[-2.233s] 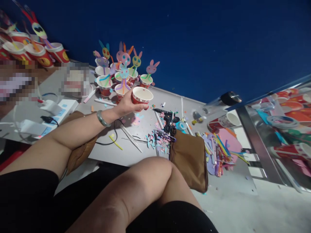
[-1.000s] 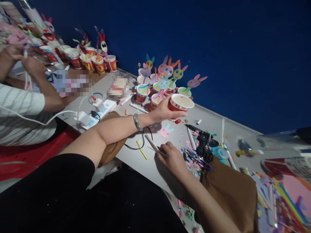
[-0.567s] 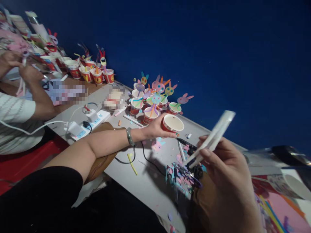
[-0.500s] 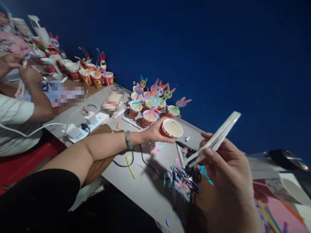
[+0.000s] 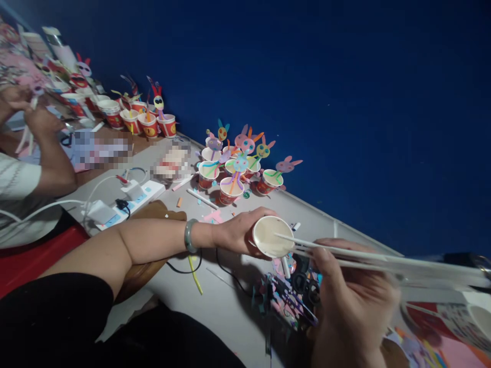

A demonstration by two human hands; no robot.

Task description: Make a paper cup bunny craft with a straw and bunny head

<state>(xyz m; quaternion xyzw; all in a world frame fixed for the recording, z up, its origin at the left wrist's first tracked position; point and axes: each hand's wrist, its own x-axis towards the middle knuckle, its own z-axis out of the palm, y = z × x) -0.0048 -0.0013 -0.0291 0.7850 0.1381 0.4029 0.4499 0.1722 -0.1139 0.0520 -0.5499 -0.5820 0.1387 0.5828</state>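
Note:
My left hand (image 5: 240, 232) is closed around a paper cup (image 5: 268, 231) with a pale inside, its mouth tilted towards me. In my right hand (image 5: 353, 294), thumb and fingers pinch a few long white sticks (image 5: 364, 254); their far part is blurred, and I cannot make out their exact kind. One stick's tip reaches over the rim into the cup's mouth. Below the cup lies a heap of coloured paper scraps (image 5: 287, 301), beside black ring-shaped handles (image 5: 301, 278) that my right hand partly hides.
Behind the cup stand several red paper cups (image 5: 231, 193) with paper rabbit figures, near the blue wall (image 5: 307, 92). A white power strip (image 5: 134, 204) with cables lies to the left. A co-worker's hands (image 5: 42, 117) hold something white at far left. Coloured paper (image 5: 456, 352) lies at lower right.
The cup in my left hand has come down and tipped more towards me. My right hand has swung the sticks from slanting upright to nearly level, bringing one tip to the cup's mouth.

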